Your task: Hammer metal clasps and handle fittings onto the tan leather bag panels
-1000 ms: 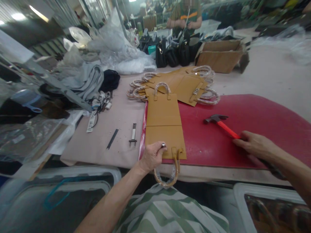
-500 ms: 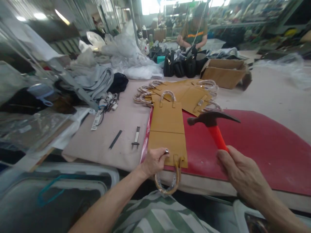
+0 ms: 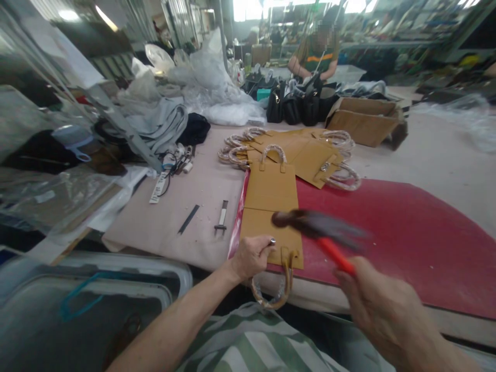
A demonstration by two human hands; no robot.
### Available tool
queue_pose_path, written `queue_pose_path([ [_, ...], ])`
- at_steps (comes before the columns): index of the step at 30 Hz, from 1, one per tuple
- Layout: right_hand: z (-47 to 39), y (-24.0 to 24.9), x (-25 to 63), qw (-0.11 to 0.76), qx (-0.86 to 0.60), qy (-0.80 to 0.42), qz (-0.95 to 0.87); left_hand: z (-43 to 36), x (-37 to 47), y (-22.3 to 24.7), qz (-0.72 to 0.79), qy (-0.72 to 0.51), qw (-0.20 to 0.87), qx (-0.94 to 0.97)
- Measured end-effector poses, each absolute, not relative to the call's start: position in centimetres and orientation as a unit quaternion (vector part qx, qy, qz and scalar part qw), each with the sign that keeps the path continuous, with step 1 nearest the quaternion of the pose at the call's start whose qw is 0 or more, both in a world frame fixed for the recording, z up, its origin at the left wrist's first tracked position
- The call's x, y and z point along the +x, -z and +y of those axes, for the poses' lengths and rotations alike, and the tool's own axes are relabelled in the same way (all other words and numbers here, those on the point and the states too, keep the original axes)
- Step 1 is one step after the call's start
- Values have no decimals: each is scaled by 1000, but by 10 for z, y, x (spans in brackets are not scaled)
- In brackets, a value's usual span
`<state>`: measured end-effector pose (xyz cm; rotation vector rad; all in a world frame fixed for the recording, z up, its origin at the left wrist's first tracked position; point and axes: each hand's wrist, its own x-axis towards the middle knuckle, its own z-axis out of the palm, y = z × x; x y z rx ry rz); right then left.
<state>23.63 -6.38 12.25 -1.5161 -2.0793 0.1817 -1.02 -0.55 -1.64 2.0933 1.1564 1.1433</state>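
My left hand [image 3: 251, 257] pinches a small metal punch [image 3: 273, 241] upright over the lower part of a tan leather panel [image 3: 270, 188]. Its wrapped handle [image 3: 275, 305] hangs past the table's front edge, and another handle [image 3: 274, 150] stands at the panel's far end. Wrapped around the orange grip of a hammer [image 3: 321, 227], my right hand [image 3: 382, 297] is right of the panel. The hammer head is blurred and hovers above the panel, just over the punch. Beneath the panel lies a red mat [image 3: 387, 232].
More tan panels [image 3: 302, 147] with wrapped handles are stacked behind. A dark strip [image 3: 188, 219] and a pronged tool [image 3: 221, 217] lie left. Farther back are black bags [image 3: 290, 106], a cardboard box [image 3: 364, 119], plastic wrap [image 3: 220, 101] and a person [image 3: 320, 57].
The hammer has moved left and down toward the punch, with my right hand lower too. My left hand keeps its pinch on the punch. The whole view has shifted slightly.
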Motion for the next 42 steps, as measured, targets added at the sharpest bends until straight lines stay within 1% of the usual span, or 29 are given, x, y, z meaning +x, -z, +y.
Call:
queue_pose_path([
  [3,-66,-114,239,226,-508,-46,-830,-5,-10,16,420,-424,241,765],
  [6,-65,-109,247,223,-523,-43,-822,-5,-10,16,420,-429,235,764],
  [9,-55,-94,262,198,-589,-110,-775,-6,-9,15,414,-437,234,763],
  [11,-43,-76,277,161,-633,-172,-738,-6,-8,16,408,-441,227,766],
  [13,-31,-60,292,114,-672,-203,-703,-6,-9,16,404,-442,219,770],
  [15,-22,-49,302,54,-715,-160,-679,-5,-10,17,400,-441,217,774],
  [16,-20,-46,302,34,-725,-112,-679,-5,-11,17,397,-440,216,776],
  [17,-21,-45,299,33,-720,-55,-691,-4,-11,17,393,-440,214,778],
  [19,-27,-46,283,87,-656,30,-749,-4,-12,17,385,-438,213,783],
  [20,-34,-46,271,126,-601,42,-788,-4,-12,17,386,-437,215,783],
  [21,-41,-44,256,159,-543,33,-824,-5,-12,16,394,-436,221,779],
  [22,-48,-41,241,170,-484,2,-858,-5,-11,16,410,-434,230,769],
  [24,-62,-29,212,132,-402,-58,-904,-9,-9,13,443,-437,246,743],
  [25,-68,-21,200,115,-379,-65,-916,-11,-9,11,443,-440,247,741],
  [27,-74,-5,185,117,-366,-59,-921,-13,-8,3,390,-451,240,766],
  [29,-75,6,181,145,-371,-59,-916,-13,-10,-8,356,-483,236,765],
  [30,-74,8,182,163,-372,-65,-912,-10,-12,-15,374,-514,247,731],
  [32,-71,7,184,197,-366,-86,-905,-3,-19,-27,459,-588,283,602],
  [34,-69,2,186,230,-362,-105,-897,4,-31,-33,523,-625,314,488],
  [36,-67,-2,187,266,-358,-117,-887,7,-46,-30,555,-619,329,449],
  [38,-67,-6,187,297,-357,-125,-877,6,-64,-20,593,-596,318,438],
  [40,-66,-9,187,330,-360,-133,-862,5,-82,-7,647,-559,275,440],
  [42,-65,-13,188,361,-368,-147,-844,6,-103,3,704,-496,200,467],
])
